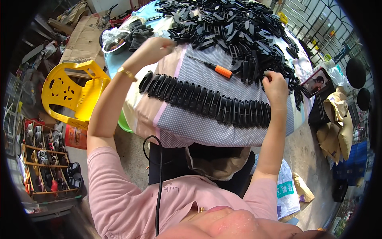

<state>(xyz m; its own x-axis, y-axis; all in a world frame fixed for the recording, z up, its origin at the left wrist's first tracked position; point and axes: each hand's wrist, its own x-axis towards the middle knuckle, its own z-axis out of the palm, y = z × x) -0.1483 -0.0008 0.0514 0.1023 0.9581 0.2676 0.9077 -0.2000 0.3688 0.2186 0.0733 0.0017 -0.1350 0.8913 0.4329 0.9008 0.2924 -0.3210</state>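
A large heap of black plastic pieces (227, 30), long and narrow like clips or handles, covers the far part of the cloth-covered table (207, 137). Closer to me, a curved row of similar black pieces (211, 104) stands side by side. Between heap and row lies a screwdriver (222, 71) with an orange handle. My left hand (160, 47) is raised above the row's left end, near the heap's left edge, its fingers curled in. At the heap's right edge, my right hand (275, 85) has its fingers pinched together; what is between them is hidden.
A metal bowl (115, 46) and dark gloves (139, 34) sit at the table's far left. A phone (316, 82) is propped on the right. A yellow plastic chair (75, 93) and a shoe rack (45, 159) stand left. A black cable (160, 179) hangs before me.
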